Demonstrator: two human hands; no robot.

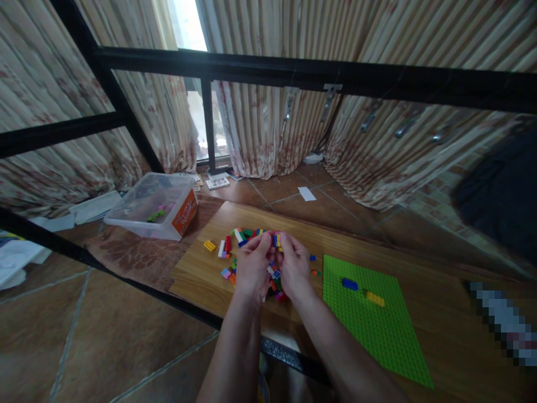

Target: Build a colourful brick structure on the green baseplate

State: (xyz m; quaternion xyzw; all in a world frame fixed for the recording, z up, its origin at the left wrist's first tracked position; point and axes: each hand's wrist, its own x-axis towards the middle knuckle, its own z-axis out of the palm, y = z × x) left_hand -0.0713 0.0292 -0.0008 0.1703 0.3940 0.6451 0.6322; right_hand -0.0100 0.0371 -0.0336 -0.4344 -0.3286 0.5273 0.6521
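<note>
"Two bare hands, the left hand (pixel 251 264) and the right hand (pixel 295 266), close together above a wooden table (pixel 199 271). Contents?"

"One small yellow brick (pixel 278 242), between the fingertips, a bit of blue showing against it. Joined or not, I cannot tell from here."

"Condition of the fingers?"

"Right: thumb and fingertips drawn nearly together, apparently pinching the yellow brick. Left: fingers curled inward, thumb tip just beside it; whether they grip anything, I cannot tell."

"Handling?"

"Light, I'd judge. Hard plastic by its look: stiff, not fragile, slightly slick on flat faces. Best taken by two opposite sides, thumb against fingertip, studs and underside left free. A slack pinch could drop it."

"Remaining stock?"

"One heap of mixed bricks (pixel 274 273), beneath and around the hands. One green baseplate (pixel 369 336), to the right, bearing one blue block (pixel 349 284) and one yellow block (pixel 375 298). One clear tub (pixel 140 226), orange label, off to the left, some pieces inside."
</note>
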